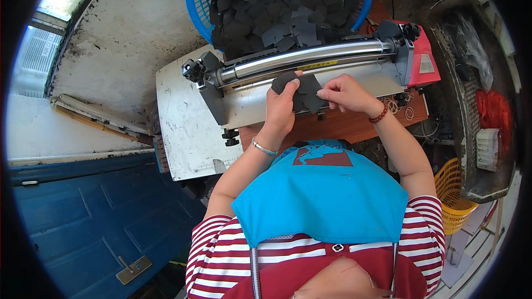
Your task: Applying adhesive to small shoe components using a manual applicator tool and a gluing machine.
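Over the front of a roller machine [310, 55], my left hand [280, 108] is closed around several flat black sheet pieces [306, 92], its thumb pressing on top. To their right, my right hand [349, 93] pinches the edge of one of the pieces between thumb and fingertips. Whether that piece is apart from the others cannot be made out. Behind the shiny metal roller, a blue plastic basket [195, 5] holds a heap of similar black pieces [277, 0]. A metal feed plate [244, 102] lies just beneath my hands.
Black knobs [194, 70] and a red end housing [425, 62] flank the roller. The machine stands by a white tabletop [180, 116] and a reddish-brown board [343, 130]. Loose cords [409, 112] hang at right, above a yellow basket [451, 188]. A blue door [88, 205] is at left.
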{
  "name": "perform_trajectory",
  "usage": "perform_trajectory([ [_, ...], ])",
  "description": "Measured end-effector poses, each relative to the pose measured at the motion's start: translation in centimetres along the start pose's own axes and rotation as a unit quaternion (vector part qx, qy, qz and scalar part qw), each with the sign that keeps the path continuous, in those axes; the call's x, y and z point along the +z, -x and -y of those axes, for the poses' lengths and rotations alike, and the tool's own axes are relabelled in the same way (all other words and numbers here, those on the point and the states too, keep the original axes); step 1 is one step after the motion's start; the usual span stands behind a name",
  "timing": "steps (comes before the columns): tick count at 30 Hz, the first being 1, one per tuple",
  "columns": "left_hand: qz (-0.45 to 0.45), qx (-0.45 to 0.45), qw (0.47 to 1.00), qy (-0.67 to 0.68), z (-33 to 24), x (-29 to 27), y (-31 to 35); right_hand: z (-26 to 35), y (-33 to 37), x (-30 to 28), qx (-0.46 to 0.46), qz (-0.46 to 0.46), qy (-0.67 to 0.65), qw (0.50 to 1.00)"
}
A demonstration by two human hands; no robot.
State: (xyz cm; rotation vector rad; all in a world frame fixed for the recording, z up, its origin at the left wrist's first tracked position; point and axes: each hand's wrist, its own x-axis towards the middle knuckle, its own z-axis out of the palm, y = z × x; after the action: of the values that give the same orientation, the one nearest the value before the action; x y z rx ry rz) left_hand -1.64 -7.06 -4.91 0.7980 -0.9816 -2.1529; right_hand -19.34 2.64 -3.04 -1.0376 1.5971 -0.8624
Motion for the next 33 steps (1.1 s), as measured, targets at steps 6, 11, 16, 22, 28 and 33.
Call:
perform_trajectory([
  [6, -0.004, -0.036, 0.999, -0.004, -0.9, 0.5, 0.4, -1.2, -1.3, -3.0, 0.066, -0.075, 0.092, 0.991],
  [11, 0.018, -0.047, 0.997, -0.061, -0.4, 1.0, 0.3, 0.6, -1.3, -0.3, 0.022, -0.107, 0.097, 0.989],
  [16, 0.039, -0.061, 0.994, -0.081, -0.8, 2.0, 0.8, -0.5, -1.3, 2.2, -0.188, -0.068, 0.054, 0.978],
  [22, 0.041, -0.075, 0.996, -0.014, -1.1, 0.8, 0.5, 0.0, -0.6, 0.7, -0.051, 0.004, -0.06, 0.997],
  [28, 0.037, -0.08, 0.996, 0.01, -0.9, 0.2, 0.6, -0.4, -0.2, 0.1, -0.012, 0.013, -0.06, 0.998],
  [33, 0.017, -0.049, 0.998, -0.045, -0.1, -1.2, 0.2, -0.9, -0.1, -1.5, 0.061, 0.025, 0.009, 0.998],
])
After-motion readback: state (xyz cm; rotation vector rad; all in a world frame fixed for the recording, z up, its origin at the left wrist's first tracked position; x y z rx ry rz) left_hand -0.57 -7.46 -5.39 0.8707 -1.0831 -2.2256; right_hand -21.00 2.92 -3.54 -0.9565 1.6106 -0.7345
